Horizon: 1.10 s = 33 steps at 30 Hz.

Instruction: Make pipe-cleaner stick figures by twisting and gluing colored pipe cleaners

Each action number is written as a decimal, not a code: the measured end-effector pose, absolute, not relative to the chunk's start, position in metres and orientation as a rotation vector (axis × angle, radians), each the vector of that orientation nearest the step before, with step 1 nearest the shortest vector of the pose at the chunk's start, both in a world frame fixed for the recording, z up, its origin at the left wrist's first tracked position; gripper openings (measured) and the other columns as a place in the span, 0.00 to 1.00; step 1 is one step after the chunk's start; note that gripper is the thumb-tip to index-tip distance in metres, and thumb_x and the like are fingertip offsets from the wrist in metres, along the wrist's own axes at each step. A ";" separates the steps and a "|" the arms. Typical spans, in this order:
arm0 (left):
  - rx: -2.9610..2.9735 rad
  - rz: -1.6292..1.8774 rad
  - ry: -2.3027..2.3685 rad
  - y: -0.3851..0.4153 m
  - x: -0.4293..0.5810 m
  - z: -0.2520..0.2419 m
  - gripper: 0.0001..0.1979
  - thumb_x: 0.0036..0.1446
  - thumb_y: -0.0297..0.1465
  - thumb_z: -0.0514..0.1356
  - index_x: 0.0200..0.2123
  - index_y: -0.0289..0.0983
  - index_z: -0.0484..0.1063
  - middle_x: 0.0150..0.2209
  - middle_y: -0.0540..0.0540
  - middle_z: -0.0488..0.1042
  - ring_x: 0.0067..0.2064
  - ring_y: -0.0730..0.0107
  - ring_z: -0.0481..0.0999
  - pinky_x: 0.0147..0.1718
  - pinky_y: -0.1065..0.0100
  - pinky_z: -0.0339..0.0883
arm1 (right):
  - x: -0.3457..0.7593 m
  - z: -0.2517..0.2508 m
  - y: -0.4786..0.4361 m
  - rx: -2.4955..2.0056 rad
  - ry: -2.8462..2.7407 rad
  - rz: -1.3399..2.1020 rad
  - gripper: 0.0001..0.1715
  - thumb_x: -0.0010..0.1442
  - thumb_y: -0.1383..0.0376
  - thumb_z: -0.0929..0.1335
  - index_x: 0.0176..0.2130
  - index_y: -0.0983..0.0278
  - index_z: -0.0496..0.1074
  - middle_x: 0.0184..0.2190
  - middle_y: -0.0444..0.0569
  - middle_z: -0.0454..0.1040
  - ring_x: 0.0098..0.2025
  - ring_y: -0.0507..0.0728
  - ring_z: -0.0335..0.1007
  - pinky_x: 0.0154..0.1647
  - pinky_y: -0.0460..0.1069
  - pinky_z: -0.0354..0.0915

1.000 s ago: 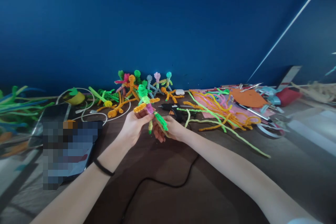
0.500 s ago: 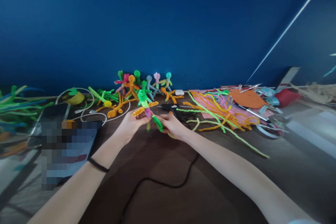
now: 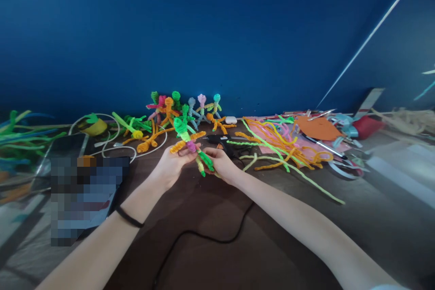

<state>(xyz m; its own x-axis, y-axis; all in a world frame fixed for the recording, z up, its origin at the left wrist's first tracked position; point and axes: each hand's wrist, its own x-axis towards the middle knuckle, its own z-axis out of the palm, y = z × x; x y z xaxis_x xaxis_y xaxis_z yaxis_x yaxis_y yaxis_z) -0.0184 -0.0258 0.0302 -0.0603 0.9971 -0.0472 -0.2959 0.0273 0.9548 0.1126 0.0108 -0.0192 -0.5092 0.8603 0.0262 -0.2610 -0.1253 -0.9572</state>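
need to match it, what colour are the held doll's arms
Orange arms on the doll, best seen in the head view.

Left grip [image 3: 171, 163] and right grip [image 3: 222, 163] hold a green-headed figure [image 3: 190, 146].

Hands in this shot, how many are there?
2. The left hand holds the fuzzy figure by its pink middle; the right hand is at its green leg. No other hands show, though some could be hidden.
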 end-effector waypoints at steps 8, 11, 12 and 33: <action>0.980 1.266 1.037 -0.030 -0.017 0.032 0.13 0.34 0.27 0.68 0.29 0.34 0.75 0.32 0.44 0.78 0.38 0.62 0.75 0.39 0.64 0.69 | 0.113 -0.013 0.005 -0.649 -1.185 1.976 0.15 0.42 0.62 0.72 0.22 0.67 0.62 0.12 0.36 0.56 0.11 0.43 0.46 0.11 0.42 0.40; 1.170 1.274 1.075 -0.030 -0.019 0.034 0.11 0.35 0.29 0.68 0.27 0.34 0.75 0.30 0.44 0.77 0.38 0.63 0.75 0.41 0.65 0.67 | 0.114 -0.014 0.006 -0.634 -1.187 1.976 0.15 0.43 0.62 0.72 0.23 0.67 0.62 0.15 0.38 0.60 0.12 0.43 0.48 0.11 0.42 0.41; 1.220 1.289 1.092 -0.030 -0.020 0.035 0.11 0.36 0.29 0.68 0.27 0.34 0.75 0.30 0.45 0.77 0.38 0.63 0.75 0.41 0.66 0.67 | 0.114 -0.014 0.007 -0.627 -1.201 1.974 0.16 0.43 0.62 0.72 0.23 0.67 0.62 0.15 0.38 0.60 0.12 0.43 0.48 0.11 0.42 0.42; 1.438 1.628 1.598 -0.032 -0.020 0.027 0.03 0.41 0.27 0.60 0.25 0.36 0.70 0.23 0.51 0.72 0.25 0.74 0.68 0.23 0.74 0.60 | 0.112 0.009 -0.023 -0.557 -1.599 2.077 0.22 0.58 0.49 0.57 0.33 0.65 0.61 0.11 0.35 0.57 0.12 0.44 0.45 0.13 0.41 0.40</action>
